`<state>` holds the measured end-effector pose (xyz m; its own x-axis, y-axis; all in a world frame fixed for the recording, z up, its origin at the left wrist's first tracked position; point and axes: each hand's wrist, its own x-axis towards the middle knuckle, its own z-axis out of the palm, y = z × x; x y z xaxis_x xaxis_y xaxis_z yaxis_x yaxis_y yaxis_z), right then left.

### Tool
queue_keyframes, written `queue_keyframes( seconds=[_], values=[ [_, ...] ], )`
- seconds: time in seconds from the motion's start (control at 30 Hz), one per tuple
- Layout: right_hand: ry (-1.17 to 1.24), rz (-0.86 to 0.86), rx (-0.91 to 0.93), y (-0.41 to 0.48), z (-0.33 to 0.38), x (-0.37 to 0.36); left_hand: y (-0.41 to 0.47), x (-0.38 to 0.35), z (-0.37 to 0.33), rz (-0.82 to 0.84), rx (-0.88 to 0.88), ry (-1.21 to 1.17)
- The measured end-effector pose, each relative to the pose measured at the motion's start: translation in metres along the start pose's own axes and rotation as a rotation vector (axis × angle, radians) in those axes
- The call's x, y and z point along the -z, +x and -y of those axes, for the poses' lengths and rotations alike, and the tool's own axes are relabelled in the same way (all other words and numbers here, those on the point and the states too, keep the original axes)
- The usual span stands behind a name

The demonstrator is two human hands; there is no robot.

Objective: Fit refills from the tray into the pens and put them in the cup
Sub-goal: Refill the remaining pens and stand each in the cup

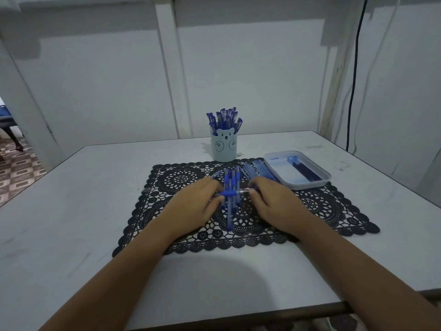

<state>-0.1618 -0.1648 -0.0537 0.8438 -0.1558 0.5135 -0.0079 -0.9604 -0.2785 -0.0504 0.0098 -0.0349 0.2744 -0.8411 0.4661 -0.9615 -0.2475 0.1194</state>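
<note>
White walls, pale table (71, 199); black lace mat (322, 206) under hands; left hand (191, 206) and right hand (274, 204) each pinch one pen (230, 193) crosswise between them.

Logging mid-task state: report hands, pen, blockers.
Left hand and right hand pinch one pen, crosswise over loose pens. Cup behind, part-filled with pens. Nothing tall between pen and cup.

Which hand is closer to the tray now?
Right. The right hand is just left of the tray's near corner. The left hand is farther left, at the other end of the pen they hold.
</note>
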Motion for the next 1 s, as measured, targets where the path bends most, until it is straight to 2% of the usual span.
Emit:
queue_keyframes(
  seconds=[0.27, 0.33, 0.43, 0.57, 0.73, 1.0],
  values=[
    [-0.233, 0.182, -0.072, 0.000, -0.012, -0.007, -0.001, -0.003, 0.002, -0.009, 0.054, -0.016],
    [-0.225, 0.130, -0.087, 0.001, -0.008, -0.004, -0.001, -0.004, 0.003, -0.016, 0.054, -0.020],
    [0.008, 0.004, -0.154, 0.002, 0.001, 0.000, -0.001, -0.006, 0.002, -0.035, 0.052, -0.028],
    [0.160, 0.027, -0.096, 0.002, 0.006, 0.000, 0.000, -0.009, 0.001, -0.013, 0.015, -0.069],
    [0.448, 0.007, -0.135, 0.004, 0.006, 0.009, 0.002, -0.004, -0.002, 0.021, 0.045, -0.276],
    [0.507, 0.038, -0.161, 0.002, 0.010, 0.015, 0.001, -0.003, -0.002, 0.039, 0.092, -0.379]
  ],
)
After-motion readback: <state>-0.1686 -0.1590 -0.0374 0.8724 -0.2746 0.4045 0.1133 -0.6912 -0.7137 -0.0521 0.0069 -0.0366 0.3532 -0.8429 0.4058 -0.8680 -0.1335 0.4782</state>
